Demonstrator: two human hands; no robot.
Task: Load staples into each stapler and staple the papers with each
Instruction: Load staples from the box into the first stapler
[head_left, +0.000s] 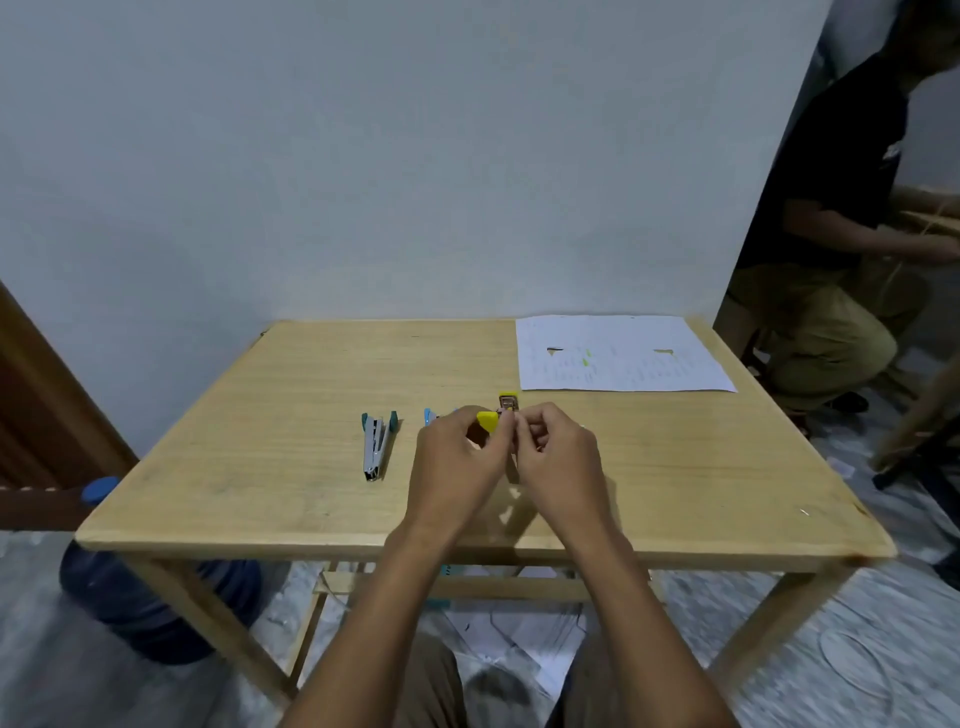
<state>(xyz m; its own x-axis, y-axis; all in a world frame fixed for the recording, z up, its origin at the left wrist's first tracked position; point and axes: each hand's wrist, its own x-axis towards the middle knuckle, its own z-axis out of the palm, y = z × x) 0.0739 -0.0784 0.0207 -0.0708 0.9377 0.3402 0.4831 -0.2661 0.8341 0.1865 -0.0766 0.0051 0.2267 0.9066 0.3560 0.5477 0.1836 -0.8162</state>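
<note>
Both hands meet over the middle of the wooden table (260, 467). My left hand (457, 462) grips a yellow stapler (488, 420), its top swung open. My right hand (561, 457) pinches at the stapler's metal part; what lies between its fingers is too small to tell. Just beyond the hands sits a small yellow staple box (508, 401). A teal stapler (377, 444) lies open on the table to the left. A light blue stapler (430, 415) peeks out behind my left hand. The papers (618, 353) lie at the table's far right corner.
A blue water jug (150, 597) stands on the floor at the table's left. Another person (841, 234) crouches at the right beside wooden furniture. Loose papers (519, 644) lie on the floor under the table. A white wall rises behind the table.
</note>
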